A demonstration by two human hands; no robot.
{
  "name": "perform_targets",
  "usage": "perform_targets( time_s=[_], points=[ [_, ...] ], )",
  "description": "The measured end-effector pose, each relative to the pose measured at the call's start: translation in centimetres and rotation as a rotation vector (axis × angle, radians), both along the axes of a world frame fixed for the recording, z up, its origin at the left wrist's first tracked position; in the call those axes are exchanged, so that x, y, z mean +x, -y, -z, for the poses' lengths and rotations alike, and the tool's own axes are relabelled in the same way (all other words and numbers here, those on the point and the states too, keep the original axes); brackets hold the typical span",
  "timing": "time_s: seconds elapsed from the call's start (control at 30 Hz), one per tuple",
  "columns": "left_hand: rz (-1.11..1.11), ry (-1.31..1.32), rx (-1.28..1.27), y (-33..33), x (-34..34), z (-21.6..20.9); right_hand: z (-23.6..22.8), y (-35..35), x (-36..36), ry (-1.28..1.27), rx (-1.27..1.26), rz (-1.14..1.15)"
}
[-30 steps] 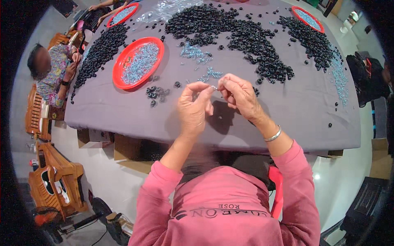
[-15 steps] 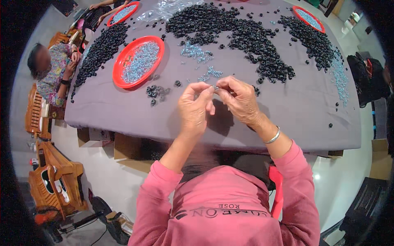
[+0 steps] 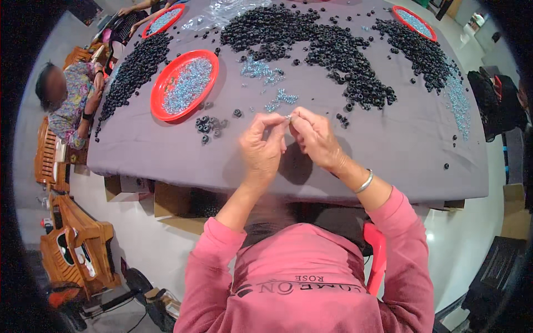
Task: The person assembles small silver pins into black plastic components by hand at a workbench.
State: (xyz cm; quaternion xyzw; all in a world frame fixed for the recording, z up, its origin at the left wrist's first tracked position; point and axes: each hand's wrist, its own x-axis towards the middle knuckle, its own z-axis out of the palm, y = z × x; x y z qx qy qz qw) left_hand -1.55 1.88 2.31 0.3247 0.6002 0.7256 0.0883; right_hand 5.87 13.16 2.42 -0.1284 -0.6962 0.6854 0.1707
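My left hand (image 3: 262,143) and my right hand (image 3: 317,139) meet over the near part of the table, fingertips almost touching. Pinched between them is a small silvery-blue piece (image 3: 288,116), mostly covered by the fingers. Just beyond lie loose light-blue pieces (image 3: 282,99), with another patch of them farther off. Left of my left hand sits a small cluster of round black ring-like parts (image 3: 205,124). A red plate (image 3: 157,99) full of the light-blue pieces stands farther left. A few black parts (image 3: 343,120) rest beside my right hand.
Large heaps of black parts (image 3: 350,64) spread over the grey tablecloth (image 3: 400,144). More red plates (image 3: 396,14) stand at the far corners. Clear plastic bags (image 3: 222,14) lie at the back. Another person (image 3: 72,105) sits at the left edge; cardboard boxes (image 3: 177,202) are under the table.
My right hand has turned slightly, its fingers curling in more, and has shifted a little left. Both hands still pinch the small piece. The view has shifted slightly.
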Motion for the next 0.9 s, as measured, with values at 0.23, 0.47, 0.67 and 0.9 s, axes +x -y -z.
perform_targets(
  time_s=[0.23,0.47,0.67,0.9],
  points=[
    [-0.028,-0.256,-0.042,-0.1,-0.3,-0.3,-0.9,-1.7,0.4,0.117,-0.763,-0.318],
    [0.108,0.038,-0.052,0.4,-0.7,-0.5,-1.2,-2.4,0.6,0.156,-0.491,-0.266],
    [0.24,0.08,-0.143,0.7,-1.1,-1.2,-1.9,-2.6,0.2,-0.081,0.141,-0.05],
    [0.396,0.186,-0.134,0.8,-1.5,-1.5,-1.5,-3.2,0.6,-0.062,0.392,-0.26]
  ],
)
